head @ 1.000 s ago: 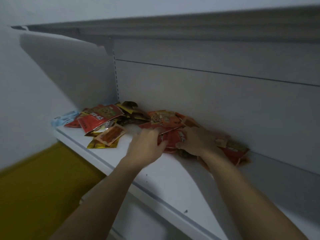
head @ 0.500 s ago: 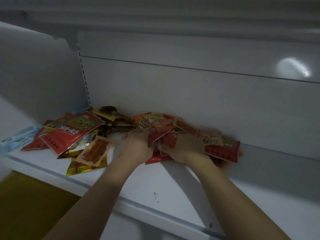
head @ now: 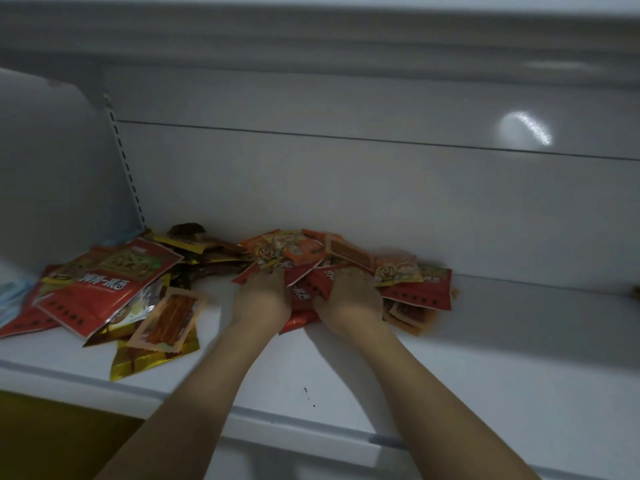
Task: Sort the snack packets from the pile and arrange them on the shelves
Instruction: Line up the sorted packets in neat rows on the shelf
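Observation:
A pile of snack packets lies at the back of the white shelf. On its left are a large red packet, an orange stick-snack packet and a gold packet. Small orange packets and a flat red packet lie in the middle. My left hand and my right hand sit side by side in the middle of the pile. Their fingers curl into small red packets gathered between them, and the fingertips are hidden under the wrappers.
The grey back panel rises right behind the pile, and an upper shelf hangs overhead. A pale blue packet lies at the far left edge. The shelf surface stretches bare to the right. Yellow floor shows below left.
The view has swung right and closer to the shelf. Both hands have pushed a little deeper into the middle of the pile, drawing red packets together between them.

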Tool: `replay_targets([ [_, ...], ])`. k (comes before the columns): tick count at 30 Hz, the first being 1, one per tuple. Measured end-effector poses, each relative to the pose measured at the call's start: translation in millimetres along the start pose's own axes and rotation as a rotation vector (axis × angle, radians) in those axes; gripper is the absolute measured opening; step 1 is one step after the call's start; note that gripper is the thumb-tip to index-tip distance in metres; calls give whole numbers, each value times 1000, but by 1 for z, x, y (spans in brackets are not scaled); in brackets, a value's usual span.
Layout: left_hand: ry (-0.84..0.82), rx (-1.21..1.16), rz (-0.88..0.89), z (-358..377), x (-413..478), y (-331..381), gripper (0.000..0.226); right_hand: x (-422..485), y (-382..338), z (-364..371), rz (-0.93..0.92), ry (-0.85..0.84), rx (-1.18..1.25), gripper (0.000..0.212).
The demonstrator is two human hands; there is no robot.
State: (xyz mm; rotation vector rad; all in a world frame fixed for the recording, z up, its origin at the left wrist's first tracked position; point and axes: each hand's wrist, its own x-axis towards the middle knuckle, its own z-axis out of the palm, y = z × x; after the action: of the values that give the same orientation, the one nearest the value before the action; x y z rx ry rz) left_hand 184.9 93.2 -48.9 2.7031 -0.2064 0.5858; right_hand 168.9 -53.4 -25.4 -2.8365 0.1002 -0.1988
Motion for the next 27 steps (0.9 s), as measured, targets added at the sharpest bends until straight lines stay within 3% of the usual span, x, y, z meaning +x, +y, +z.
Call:
replay_targets([
  [3, 65, -18, 7, -6, 0, 2, 18, -2, 1, -7, -36, 27, 46, 37],
  [6, 124, -29, 28, -15, 0, 4, 13, -4, 6, -13, -68, 52, 77, 24],
  [9, 180, -17, 87, -33, -7, 16, 6, -7, 15, -21, -120, 79, 76, 24],
  [11, 203, -34, 59, -43, -15, 29, 16, -10, 23, -26, -188, 122, 57, 23],
  [15, 155, 0, 72, -52, -38, 54, 26, -24, 40, -39, -362, 226, 121, 18],
  [18, 113, 23, 117, -49, -60, 67, 29, -40, 53, -44, -425, 225, 147, 28],
  [24, -53, -20, 151, -34, -79, 77, 44, -67, 71, -42, -276, 36, 111, 26],
  [27, -45, -54, 138, -39, -78, 69, 41, -75, 75, -42, -172, 6, 161, 28],
])
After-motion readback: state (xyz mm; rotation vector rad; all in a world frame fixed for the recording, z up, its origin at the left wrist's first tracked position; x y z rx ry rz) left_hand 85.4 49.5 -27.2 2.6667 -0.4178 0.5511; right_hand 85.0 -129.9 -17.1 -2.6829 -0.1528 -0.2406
